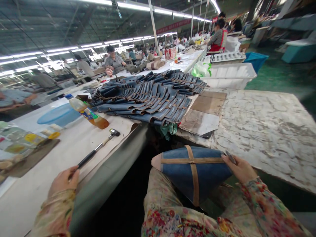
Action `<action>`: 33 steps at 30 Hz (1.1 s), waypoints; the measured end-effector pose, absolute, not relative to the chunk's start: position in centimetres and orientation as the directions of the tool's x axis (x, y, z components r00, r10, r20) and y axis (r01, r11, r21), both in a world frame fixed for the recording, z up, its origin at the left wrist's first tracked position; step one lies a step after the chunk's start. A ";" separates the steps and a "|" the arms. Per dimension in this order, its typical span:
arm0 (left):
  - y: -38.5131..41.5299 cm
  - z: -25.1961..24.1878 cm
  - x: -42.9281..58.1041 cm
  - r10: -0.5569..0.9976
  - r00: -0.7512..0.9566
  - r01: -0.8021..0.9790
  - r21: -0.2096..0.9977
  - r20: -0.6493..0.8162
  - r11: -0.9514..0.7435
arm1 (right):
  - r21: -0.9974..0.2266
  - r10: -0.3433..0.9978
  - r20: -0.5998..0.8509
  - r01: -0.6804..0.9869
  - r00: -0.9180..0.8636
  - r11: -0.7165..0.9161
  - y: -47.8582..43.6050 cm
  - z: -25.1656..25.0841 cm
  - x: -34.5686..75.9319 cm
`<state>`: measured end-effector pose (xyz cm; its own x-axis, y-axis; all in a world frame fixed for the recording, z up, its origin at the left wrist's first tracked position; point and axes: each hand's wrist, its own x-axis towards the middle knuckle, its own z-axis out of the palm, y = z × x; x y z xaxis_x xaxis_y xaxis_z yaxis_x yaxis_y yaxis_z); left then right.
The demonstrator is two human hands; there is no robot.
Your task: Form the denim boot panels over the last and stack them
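My left hand [64,180] rests on the white table, closed round the dark handle end of a hammer [98,147] whose metal head lies further up the table. My right hand [239,169] grips the right end of a blue denim shoe upper [195,169] stretched over a form on my lap. Two tan straps cross on it, and a pale toe tip shows at its left. A small dark object sticks out from the right fingers.
A large pile of blue denim pieces [150,95] covers the table ahead. A tilted bottle of amber liquid [89,114], a blue basin [58,115] and brown boards [203,113] lie nearby. Other people work at the long tables beyond. A stained slab [266,128] lies to the right.
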<state>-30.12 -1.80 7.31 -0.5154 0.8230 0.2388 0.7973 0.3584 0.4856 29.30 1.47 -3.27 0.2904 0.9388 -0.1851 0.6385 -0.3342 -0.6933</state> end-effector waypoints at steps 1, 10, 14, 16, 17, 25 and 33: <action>-2.1 6.3 -28.6 0.827 -0.513 0.791 0.502 0.231 0.350 | -0.699 0.934 -0.199 0.625 0.297 -0.347 1.5 -3.4 29.3; 1.9 -2.1 -9.7 0.999 -0.043 0.626 0.779 0.009 0.020 | -0.798 0.966 -0.150 0.551 0.209 -0.243 0.5 -2.1 29.0; 3.2 -3.4 -7.6 0.997 -0.016 0.561 0.825 -0.075 0.070 | -0.707 0.984 -0.062 0.689 0.165 -0.159 -0.5 0.8 27.9; 3.2 -4.2 -7.8 0.991 -0.049 0.427 0.895 -0.124 0.133 | -0.685 0.989 0.072 0.727 0.132 -0.047 -1.2 3.3 26.2; 3.2 -4.6 -8.1 0.984 -0.074 0.340 0.923 -0.165 0.180 | -0.684 0.982 0.157 0.729 0.107 0.030 -1.4 4.6 25.1; 1.2 -5.4 -11.6 0.880 -0.236 -0.104 0.911 -0.411 0.398 | -0.563 0.891 0.413 0.717 -0.187 0.412 -0.5 10.1 16.6; -1.1 8.2 -17.0 0.806 -0.589 0.107 0.994 0.056 0.010 | -0.609 0.802 0.564 0.556 -0.197 0.565 -2.3 19.0 15.5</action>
<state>-17.04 -1.10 8.17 -0.5894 0.8059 0.0559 0.1074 0.0096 0.9942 15.55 -2.35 18.99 -0.1970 0.8019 0.5640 0.5560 0.5652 -0.6095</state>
